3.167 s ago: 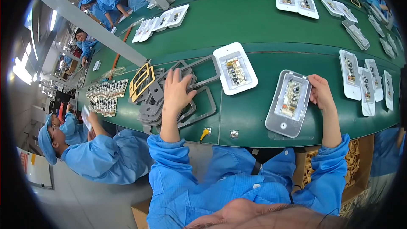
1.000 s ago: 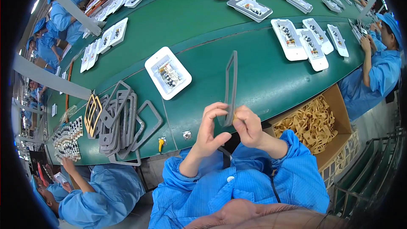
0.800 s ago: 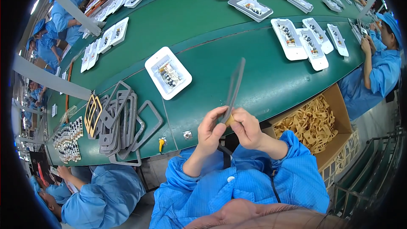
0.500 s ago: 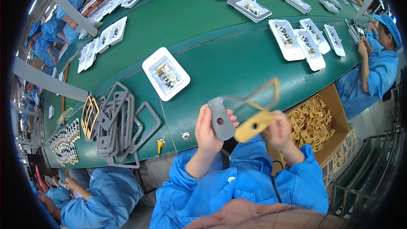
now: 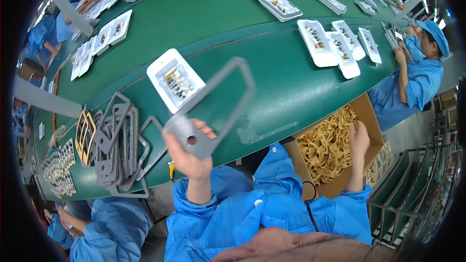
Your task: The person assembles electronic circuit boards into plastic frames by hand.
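Note:
My left hand (image 5: pixel 190 161) grips a flat grey frame-shaped gasket (image 5: pixel 245 98) by its wide end, which has a round hole. The gasket is tilted up over the green bench, its outline slightly blurred, and partly overlaps a white tray-like housing (image 5: pixel 162 70) with a circuit board inside. Away to the right, my right hand (image 5: pixel 359 141) is over a cardboard box (image 5: pixel 376 143) full of yellow paper backing pieces (image 5: pixel 327 148). Its fingers are stretched out, and I see no separate piece held in them.
Stacked grey gaskets (image 5: pixel 116 150) lie at the left, with yellow-faced ones (image 5: pixel 86 136) beside them. Several small circuit parts (image 5: pixel 59 170) sit farther left. White housings (image 5: pixel 318 43) stand across the bench (image 5: pixel 252 90). A co-worker (image 5: pixel 417 77) is at the right, another (image 5: pixel 114 228) at the lower left.
The yellow backing has come away from the grey gasket and no longer shows between my hands. My left hand moved left with the gasket; my right hand moved right to the box.

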Demonstrator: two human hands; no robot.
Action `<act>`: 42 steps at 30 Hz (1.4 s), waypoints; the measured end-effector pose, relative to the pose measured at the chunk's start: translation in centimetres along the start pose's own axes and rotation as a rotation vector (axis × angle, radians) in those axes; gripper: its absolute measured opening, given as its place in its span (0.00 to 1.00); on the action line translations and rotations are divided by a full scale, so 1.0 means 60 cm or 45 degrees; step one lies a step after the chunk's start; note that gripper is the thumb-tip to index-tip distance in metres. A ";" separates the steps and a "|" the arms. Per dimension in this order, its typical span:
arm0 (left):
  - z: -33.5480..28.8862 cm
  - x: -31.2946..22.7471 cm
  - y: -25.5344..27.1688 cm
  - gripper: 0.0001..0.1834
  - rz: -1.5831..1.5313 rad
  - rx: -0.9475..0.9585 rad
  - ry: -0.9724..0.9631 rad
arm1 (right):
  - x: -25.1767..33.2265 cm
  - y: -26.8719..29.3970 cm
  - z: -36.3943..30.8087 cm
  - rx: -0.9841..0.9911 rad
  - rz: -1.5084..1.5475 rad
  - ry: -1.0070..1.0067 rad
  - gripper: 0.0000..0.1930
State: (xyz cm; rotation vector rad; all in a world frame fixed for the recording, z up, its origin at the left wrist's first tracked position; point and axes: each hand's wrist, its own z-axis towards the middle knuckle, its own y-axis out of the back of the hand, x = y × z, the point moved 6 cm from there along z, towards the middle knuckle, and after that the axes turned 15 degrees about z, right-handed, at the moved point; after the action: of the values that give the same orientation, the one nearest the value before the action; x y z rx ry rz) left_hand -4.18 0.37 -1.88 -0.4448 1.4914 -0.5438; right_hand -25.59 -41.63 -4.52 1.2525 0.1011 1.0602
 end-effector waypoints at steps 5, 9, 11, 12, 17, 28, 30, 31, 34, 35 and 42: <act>0.004 -0.034 0.023 0.24 0.666 -0.261 -0.883 | 0.320 -0.097 0.026 0.147 0.550 0.856 0.15; 0.009 -0.022 0.024 0.23 0.956 -0.034 -1.231 | 0.452 -0.156 0.129 0.279 0.588 1.039 0.26; 0.009 -0.023 0.015 0.23 1.048 -0.016 -1.280 | 0.481 -0.213 0.238 0.241 0.521 0.974 0.28; 0.005 -0.023 0.015 0.24 1.164 -0.004 -1.303 | 0.495 -0.244 0.295 0.217 0.578 0.944 0.29; -0.014 -0.004 -0.023 0.24 1.265 0.047 -1.379 | 0.494 -0.401 0.604 0.391 0.380 0.439 0.32; -0.053 0.045 0.162 0.20 1.469 0.454 -0.302 | 0.552 -0.618 0.683 0.881 -0.005 0.330 0.38; -0.055 0.046 0.178 0.19 1.530 0.400 -0.284 | 0.560 -0.597 0.680 0.702 -0.232 0.419 0.38; -0.057 0.047 0.186 0.19 1.555 0.371 -0.287 | 0.563 -0.609 0.689 0.690 -0.243 0.518 0.36; -0.065 0.049 0.216 0.18 1.611 0.311 -0.301 | 0.615 -0.633 0.655 0.580 -0.211 0.960 0.32; -0.072 0.050 0.231 0.18 1.642 0.274 -0.299 | 0.655 -0.636 0.608 0.609 -0.183 1.057 0.31; -0.070 0.072 0.275 0.20 1.752 0.167 -0.406 | 0.740 -0.565 0.317 0.457 0.153 1.413 0.18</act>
State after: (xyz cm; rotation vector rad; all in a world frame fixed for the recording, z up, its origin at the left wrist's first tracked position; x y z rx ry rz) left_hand -7.25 11.32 -15.27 0.5940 1.1137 0.5065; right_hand 30.11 -22.12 -3.96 0.8398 1.1077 1.7946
